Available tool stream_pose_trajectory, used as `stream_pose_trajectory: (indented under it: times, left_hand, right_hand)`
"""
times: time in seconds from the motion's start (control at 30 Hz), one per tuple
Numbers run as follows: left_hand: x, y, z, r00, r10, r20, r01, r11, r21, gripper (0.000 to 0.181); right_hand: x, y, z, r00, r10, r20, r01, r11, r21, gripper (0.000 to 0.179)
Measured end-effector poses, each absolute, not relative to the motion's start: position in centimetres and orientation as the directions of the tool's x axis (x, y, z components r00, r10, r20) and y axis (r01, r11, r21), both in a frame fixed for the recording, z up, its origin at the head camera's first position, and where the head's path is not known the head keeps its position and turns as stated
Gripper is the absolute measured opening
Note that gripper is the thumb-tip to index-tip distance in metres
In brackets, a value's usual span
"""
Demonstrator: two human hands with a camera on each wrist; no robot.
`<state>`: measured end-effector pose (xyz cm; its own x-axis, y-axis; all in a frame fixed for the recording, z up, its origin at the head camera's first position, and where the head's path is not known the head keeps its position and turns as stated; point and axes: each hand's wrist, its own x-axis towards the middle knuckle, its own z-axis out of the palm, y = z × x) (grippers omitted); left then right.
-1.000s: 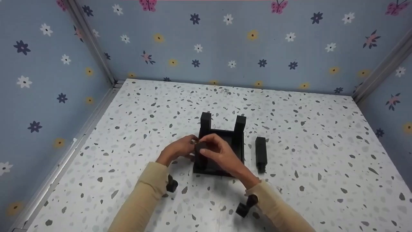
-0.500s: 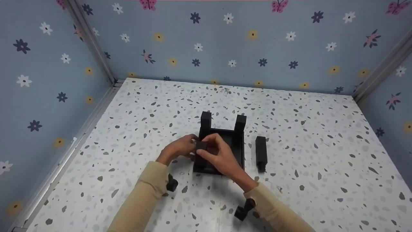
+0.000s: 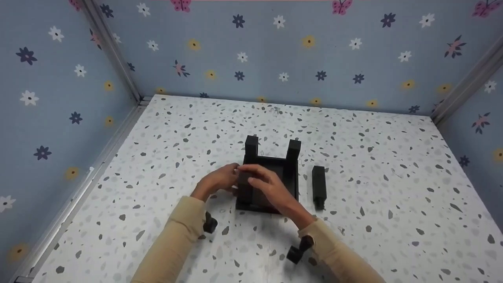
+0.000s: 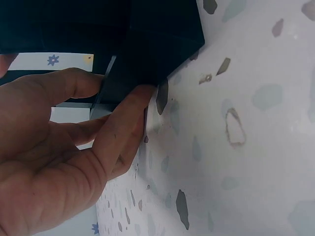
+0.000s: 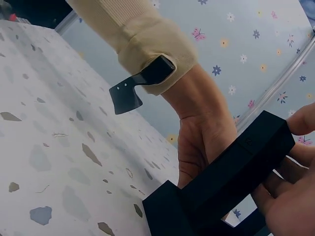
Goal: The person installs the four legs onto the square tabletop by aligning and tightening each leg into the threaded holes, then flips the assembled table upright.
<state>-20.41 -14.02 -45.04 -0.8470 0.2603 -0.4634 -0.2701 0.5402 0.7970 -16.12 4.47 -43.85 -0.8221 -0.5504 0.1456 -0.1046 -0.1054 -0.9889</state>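
Note:
A small black table lies upside down, its rimmed tabletop (image 3: 296, 184) flat on the speckled surface. Two far legs (image 3: 252, 145) stand up from its back corners. At the near left corner rises a third leg (image 3: 245, 190), with my right hand (image 3: 271, 188) pinching its upper end between thumb and fingers. In the right wrist view this leg (image 5: 236, 167) slants up toward the fingertips. My left hand (image 3: 220, 179) holds the tabletop's left side; the left wrist view has its thumb and fingers around the black edge (image 4: 133, 64). Some fingertips are hidden behind it.
A loose black leg (image 3: 319, 182) with a threaded end lies to the right of the tabletop. Flowered blue panels (image 3: 275, 51) enclose the speckled table (image 3: 373, 177) at the back and sides. A black camera mount (image 3: 300, 249) hangs at the right wrist.
Around the leg's top, my right index finger has shifted left and the thumb right, while the leg stays at its corner. My left hand keeps its place.

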Motion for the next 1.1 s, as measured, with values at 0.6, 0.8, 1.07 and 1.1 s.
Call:
stream_pose_trajectory:
  times: [0.6,0.8,1.07,1.1]
  left_hand:
    - [-20.3,-13.8,-44.8,-0.839,0.256,-0.481,-0.281,0.552,0.785,0.046]
    - [-20.2,-13.8,-44.7,-0.837,0.255,-0.484,-0.296,0.533,0.793,0.047]
    - [-20.2,-13.9,-44.8,-0.844,0.256,-0.472,-0.287,0.528,0.799,0.046]
    - [-20.2,-13.9,-44.8,-0.844,0.254,-0.472,-0.285,0.533,0.797,0.046]
  right_hand:
    - [-15.9,4.3,-43.8,-0.854,-0.507,0.119,-0.097,-0.070,-0.993,0.033]
    - [-15.6,4.0,-43.8,-0.879,-0.449,0.161,-0.163,-0.033,-0.986,0.032]
    - [-14.7,3.5,-43.4,-0.909,-0.366,0.198,-0.223,0.026,-0.975,0.032]
    - [-14.4,3.5,-43.0,-0.912,-0.359,0.201,-0.228,0.034,-0.973,0.032]
